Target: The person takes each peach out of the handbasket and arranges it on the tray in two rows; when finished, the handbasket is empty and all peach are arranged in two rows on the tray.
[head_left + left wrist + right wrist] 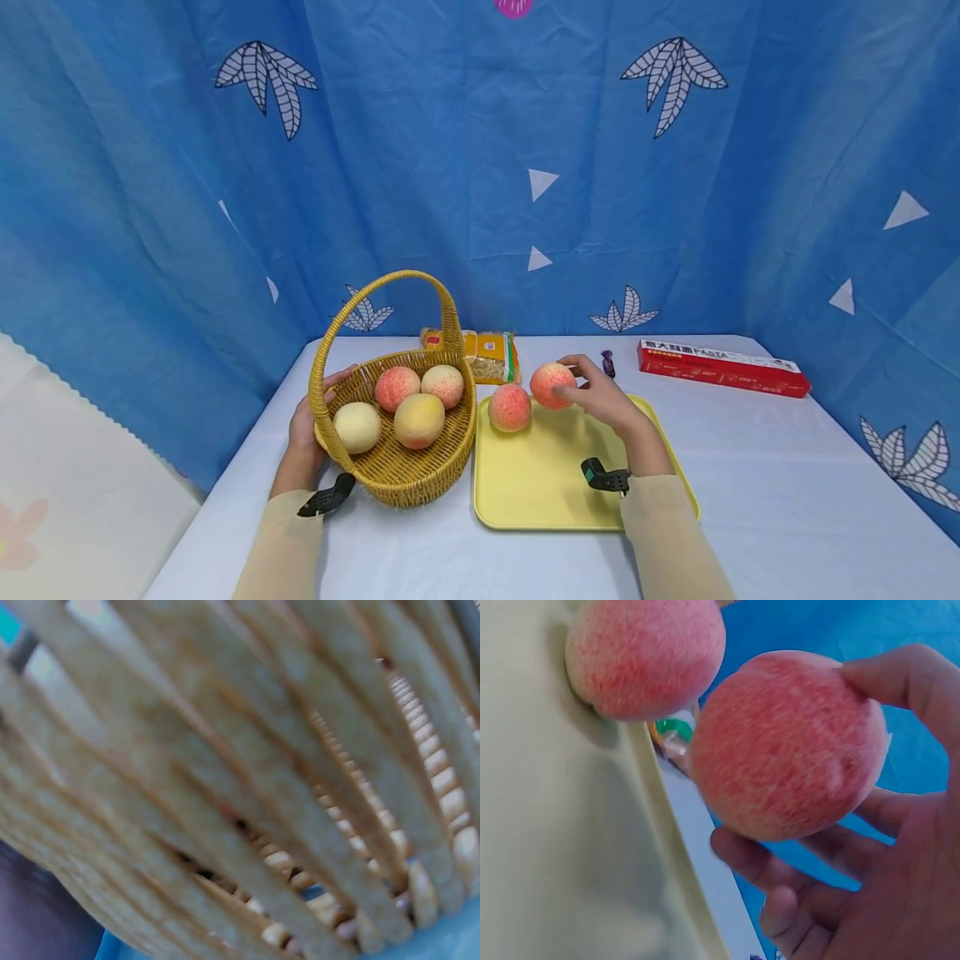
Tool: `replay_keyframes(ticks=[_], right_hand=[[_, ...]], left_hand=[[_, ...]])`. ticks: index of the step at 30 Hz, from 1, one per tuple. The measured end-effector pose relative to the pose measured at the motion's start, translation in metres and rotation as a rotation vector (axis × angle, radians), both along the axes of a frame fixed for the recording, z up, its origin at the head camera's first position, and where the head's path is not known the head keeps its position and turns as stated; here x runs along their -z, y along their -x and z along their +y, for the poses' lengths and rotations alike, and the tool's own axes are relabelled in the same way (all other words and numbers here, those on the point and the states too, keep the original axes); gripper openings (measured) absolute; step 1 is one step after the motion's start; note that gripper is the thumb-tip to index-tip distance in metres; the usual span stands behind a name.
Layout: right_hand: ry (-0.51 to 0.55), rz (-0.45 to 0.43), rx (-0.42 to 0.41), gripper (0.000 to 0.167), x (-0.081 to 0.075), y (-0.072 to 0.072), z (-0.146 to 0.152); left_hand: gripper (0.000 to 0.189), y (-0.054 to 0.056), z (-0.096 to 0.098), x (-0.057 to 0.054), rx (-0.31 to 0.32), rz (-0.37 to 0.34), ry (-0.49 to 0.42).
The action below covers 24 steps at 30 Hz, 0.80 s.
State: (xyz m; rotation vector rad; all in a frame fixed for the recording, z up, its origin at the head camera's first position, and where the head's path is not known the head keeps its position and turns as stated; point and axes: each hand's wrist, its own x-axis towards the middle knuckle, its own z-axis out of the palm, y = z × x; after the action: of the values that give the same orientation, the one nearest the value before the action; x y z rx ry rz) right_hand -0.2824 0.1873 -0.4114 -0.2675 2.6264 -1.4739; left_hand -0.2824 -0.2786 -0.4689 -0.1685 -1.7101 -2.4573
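My right hand (603,400) pinches a pink-red peach (787,746) between thumb and fingers, above the far part of a yellow tray (551,500). Just left of it, a second red peach (510,408) sits on the tray. My left hand (303,429) rests against the outer left side of a woven basket (412,492) with a tall arched handle, its fingers reaching along the rim. Inside lie several peaches: a red one (397,388), a speckled one (442,386), a yellow one (419,421) and a pale one (357,427). The basket's weave (247,787) fills the left wrist view.
Behind the basket and tray lies a pasta bag (491,358). A small purple wrapped item (607,363) lies beyond the tray, and a red pasta box (723,368) is at the back right. A blue curtain (465,167) hangs behind the white table (780,500).
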Motion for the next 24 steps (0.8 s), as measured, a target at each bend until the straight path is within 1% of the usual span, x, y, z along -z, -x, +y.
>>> replay_keyframes(ticks=[5,11,15,19,24], right_hand=[[-0.085,0.001,0.004,0.059,0.0007,-0.0004,0.0026],[-0.170,-0.025,0.009,0.058,0.0007,-0.0024,0.0040],[-0.202,-0.064,-0.012,0.056,0.0024,-0.0020,0.0048],[-0.215,-0.076,-0.033,0.053,0.0045,-0.0008,0.0045],[-0.237,-0.072,-0.014,0.056,0.0062,0.0011,0.0020]], left_hand=[[0.041,-0.0013,0.0005,-0.0026,-0.028,-0.047,-0.005],[0.041,-0.0016,0.0022,-0.0064,-0.057,-0.130,0.009],[0.041,-0.0011,0.0024,-0.0064,-0.054,-0.133,0.019],[0.039,-0.0011,0.0020,-0.0060,-0.058,-0.139,0.021],[0.043,-0.0012,0.0006,-0.0058,-0.016,-0.074,0.022]])
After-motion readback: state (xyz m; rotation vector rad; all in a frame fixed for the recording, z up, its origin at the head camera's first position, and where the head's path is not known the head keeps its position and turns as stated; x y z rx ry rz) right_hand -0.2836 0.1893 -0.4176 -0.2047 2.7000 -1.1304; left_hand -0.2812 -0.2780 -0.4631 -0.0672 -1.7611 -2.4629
